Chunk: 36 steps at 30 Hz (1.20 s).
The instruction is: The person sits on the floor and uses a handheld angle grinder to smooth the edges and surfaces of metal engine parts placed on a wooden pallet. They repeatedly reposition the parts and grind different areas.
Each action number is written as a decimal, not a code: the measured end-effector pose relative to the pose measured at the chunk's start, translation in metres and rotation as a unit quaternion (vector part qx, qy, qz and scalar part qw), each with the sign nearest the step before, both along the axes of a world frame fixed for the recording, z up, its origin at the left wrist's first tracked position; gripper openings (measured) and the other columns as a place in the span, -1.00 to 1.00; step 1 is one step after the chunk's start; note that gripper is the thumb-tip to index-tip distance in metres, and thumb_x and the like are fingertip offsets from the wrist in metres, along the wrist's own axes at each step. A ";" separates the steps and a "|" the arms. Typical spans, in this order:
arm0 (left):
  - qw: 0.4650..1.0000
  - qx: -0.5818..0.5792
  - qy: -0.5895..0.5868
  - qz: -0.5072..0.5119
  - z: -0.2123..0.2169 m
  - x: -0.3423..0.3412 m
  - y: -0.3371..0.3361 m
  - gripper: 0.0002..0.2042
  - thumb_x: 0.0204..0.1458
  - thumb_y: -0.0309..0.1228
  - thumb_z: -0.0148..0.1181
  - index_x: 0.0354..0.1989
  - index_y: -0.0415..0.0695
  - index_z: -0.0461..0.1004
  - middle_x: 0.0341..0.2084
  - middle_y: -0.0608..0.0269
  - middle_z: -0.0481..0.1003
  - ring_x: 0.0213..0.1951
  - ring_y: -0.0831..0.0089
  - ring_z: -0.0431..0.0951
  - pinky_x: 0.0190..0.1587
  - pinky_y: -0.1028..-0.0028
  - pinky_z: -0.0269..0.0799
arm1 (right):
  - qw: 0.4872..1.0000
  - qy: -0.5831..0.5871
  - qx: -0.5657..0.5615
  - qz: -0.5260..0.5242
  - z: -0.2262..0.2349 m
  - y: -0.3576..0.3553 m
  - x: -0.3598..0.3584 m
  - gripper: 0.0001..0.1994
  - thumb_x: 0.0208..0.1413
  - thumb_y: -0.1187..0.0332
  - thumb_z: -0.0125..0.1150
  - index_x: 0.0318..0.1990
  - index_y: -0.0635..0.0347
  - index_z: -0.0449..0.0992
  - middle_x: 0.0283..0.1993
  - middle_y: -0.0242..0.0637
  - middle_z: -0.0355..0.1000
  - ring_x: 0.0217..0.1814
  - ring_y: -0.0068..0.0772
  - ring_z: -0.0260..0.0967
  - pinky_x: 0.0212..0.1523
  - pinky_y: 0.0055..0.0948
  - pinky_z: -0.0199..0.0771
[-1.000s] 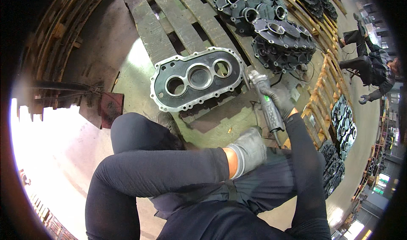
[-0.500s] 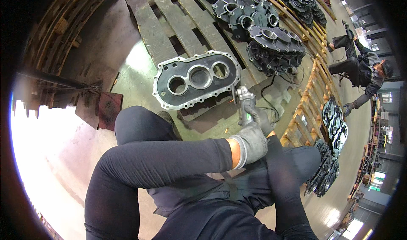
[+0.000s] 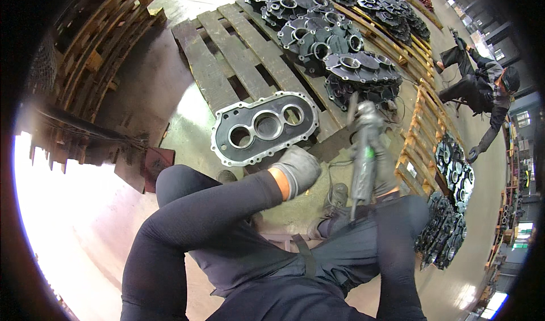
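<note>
An angle grinder (image 3: 362, 170), blurred by motion, is in the grip of my grey-gloved right hand (image 3: 385, 165). Its head points up and away, apart from the metal part. My left hand (image 3: 299, 170), in the same kind of glove, is by the near right edge of a flat cast metal housing (image 3: 258, 127). Its fingers are turned under and hidden, so I cannot tell whether they touch the housing. The housing has a bright bolt-hole rim and three large round openings. It lies on the near end of a wooden pallet (image 3: 224, 54).
Stacks of dark castings (image 3: 363, 74) stand along the pallet's right side. Farther right is a light wooden pallet (image 3: 417, 142) with more castings (image 3: 445, 230). A co-worker (image 3: 482, 88) bends there. Piled pallets (image 3: 91, 65) stand left, near a dark red plate (image 3: 159, 162). A cord (image 3: 336, 165) trails by my boot.
My right hand has swung the grinder right, away from the housing's edge. My left hand has let go of the grinder and moved left, to beside the housing.
</note>
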<state>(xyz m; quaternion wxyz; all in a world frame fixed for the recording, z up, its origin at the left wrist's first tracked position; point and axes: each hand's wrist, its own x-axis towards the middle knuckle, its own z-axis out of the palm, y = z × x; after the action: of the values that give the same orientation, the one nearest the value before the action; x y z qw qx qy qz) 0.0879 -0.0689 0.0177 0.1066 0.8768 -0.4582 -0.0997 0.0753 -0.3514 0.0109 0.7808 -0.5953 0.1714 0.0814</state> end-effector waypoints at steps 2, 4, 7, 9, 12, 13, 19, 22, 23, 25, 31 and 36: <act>0.998 0.051 0.003 0.034 -0.023 0.012 0.003 -0.86 0.03 -0.37 0.31 -0.39 -0.13 0.74 -0.41 0.02 0.72 -0.34 0.05 0.78 -0.32 0.15 0.66 | 0.999 -0.002 0.023 -0.025 0.047 -0.013 0.015 -0.30 0.29 -0.20 0.41 0.18 0.33 0.47 -0.17 -0.15 0.65 -0.20 -0.33 0.71 -0.23 -0.40 0.81; 0.996 0.067 0.015 0.061 -0.047 0.024 0.001 -0.84 0.11 -0.38 0.24 -0.35 -0.16 0.71 -0.39 -0.01 0.72 -0.32 0.01 0.78 -0.30 0.11 0.67 | 0.990 -0.057 0.117 -0.049 0.063 -0.039 0.034 -0.37 0.40 -0.14 0.28 0.18 0.37 0.49 -0.15 -0.10 0.67 -0.22 -0.31 0.73 -0.24 -0.35 0.87; 0.979 0.060 0.030 0.192 -0.132 0.050 0.020 -0.77 0.18 -0.33 0.22 -0.15 -0.15 0.75 -0.22 0.01 0.75 -0.16 0.03 0.80 -0.13 0.08 0.68 | 0.968 -0.138 0.205 -0.032 0.089 -0.050 0.062 -0.40 0.44 -0.13 0.22 0.19 0.34 0.49 -0.10 -0.06 0.68 -0.17 -0.31 0.74 -0.20 -0.35 0.89; 0.966 0.084 0.057 0.236 -0.145 0.055 0.007 -0.61 0.24 -0.30 0.16 0.15 -0.26 0.61 -0.02 -0.08 0.71 0.06 -0.04 0.73 0.11 0.00 0.61 | 0.957 -0.169 0.230 -0.053 0.094 -0.078 0.062 -0.42 0.47 -0.10 0.19 0.21 0.36 0.46 -0.03 -0.05 0.64 -0.14 -0.34 0.73 -0.19 -0.35 0.91; 0.962 0.144 -0.018 0.229 -0.184 0.050 0.022 -0.48 0.31 -0.23 0.10 0.33 -0.33 0.40 0.07 -0.13 0.61 0.16 -0.11 0.61 0.26 -0.07 0.39 | 0.941 -0.203 0.263 -0.063 0.091 -0.087 0.059 -0.40 0.48 -0.05 0.19 0.26 0.40 0.36 -0.05 -0.13 0.56 -0.14 -0.36 0.70 -0.17 -0.28 0.90; 0.950 0.177 -0.060 0.248 -0.208 0.052 0.043 -0.49 0.32 -0.16 0.10 0.30 -0.28 0.40 -0.03 -0.02 0.63 0.08 -0.04 0.63 0.20 -0.03 0.34 | 0.930 -0.201 0.303 -0.044 0.086 -0.083 0.065 -0.40 0.47 -0.05 0.21 0.26 0.40 0.36 -0.05 -0.12 0.57 -0.14 -0.34 0.71 -0.13 -0.27 0.90; 0.942 0.197 -0.128 0.239 -0.228 0.047 0.028 -0.51 0.31 -0.36 0.07 0.38 -0.27 0.38 -0.02 0.12 0.63 0.00 0.15 0.65 0.11 -0.01 0.47 | 0.946 -0.151 0.274 -0.083 0.073 -0.105 0.062 -0.44 0.47 -0.03 0.22 0.20 0.41 0.39 -0.08 -0.12 0.57 -0.17 -0.29 0.71 -0.12 -0.28 0.91; 0.947 0.169 -0.165 0.218 -0.230 0.051 0.022 -0.70 0.30 -0.38 0.08 0.16 -0.15 0.48 -0.12 0.15 0.61 -0.04 0.16 0.66 0.05 0.04 0.51 | 0.947 -0.155 0.267 -0.088 0.074 -0.112 0.066 -0.47 0.49 -0.03 0.18 0.17 0.39 0.41 -0.11 -0.15 0.58 -0.20 -0.35 0.72 -0.19 -0.35 0.92; 0.941 0.163 -0.207 0.214 -0.236 0.054 0.039 -0.73 0.30 -0.38 0.08 0.12 -0.14 0.49 -0.13 0.16 0.60 -0.05 0.17 0.66 0.01 0.05 0.52 | 0.946 -0.156 0.272 -0.083 0.076 -0.106 0.071 -0.47 0.50 -0.03 0.17 0.17 0.39 0.41 -0.13 -0.16 0.59 -0.21 -0.35 0.73 -0.20 -0.37 0.92; 0.936 0.189 -0.166 0.249 -0.236 0.065 0.051 -0.67 0.27 -0.39 0.09 0.18 -0.18 0.46 -0.14 0.16 0.59 -0.07 0.19 0.66 -0.11 0.10 0.54 | 0.943 -0.159 0.283 -0.069 0.073 -0.105 0.078 -0.45 0.50 -0.05 0.15 0.14 0.40 0.43 -0.13 -0.16 0.61 -0.22 -0.37 0.72 -0.19 -0.38 0.91; 0.974 0.087 0.011 0.208 -0.167 0.074 0.035 -0.66 0.21 -0.47 0.10 0.13 -0.34 0.45 -0.04 -0.23 0.59 0.01 -0.15 0.67 0.03 -0.04 0.58 | 0.947 -0.155 0.273 -0.071 0.080 -0.120 0.070 -0.43 0.48 -0.07 0.17 0.13 0.42 0.43 -0.12 -0.05 0.64 -0.21 -0.29 0.72 -0.18 -0.41 0.88; 0.929 -0.120 0.257 0.238 -0.132 0.053 0.054 -0.45 0.19 -0.49 0.20 0.41 -0.20 0.39 0.26 -0.24 0.51 0.29 -0.17 0.53 0.30 0.09 0.48 | 0.934 -0.185 0.307 -0.010 0.074 -0.121 0.077 -0.44 0.50 0.02 0.17 0.25 0.44 0.35 -0.03 -0.08 0.58 -0.10 -0.28 0.72 -0.07 -0.29 0.91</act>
<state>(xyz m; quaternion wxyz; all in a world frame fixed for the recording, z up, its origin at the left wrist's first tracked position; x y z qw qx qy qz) 0.1407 -0.0153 -0.1145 0.3454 0.8851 -0.2019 -0.2376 0.1526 -0.4720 0.0851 0.9441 -0.3295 -0.0033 0.0105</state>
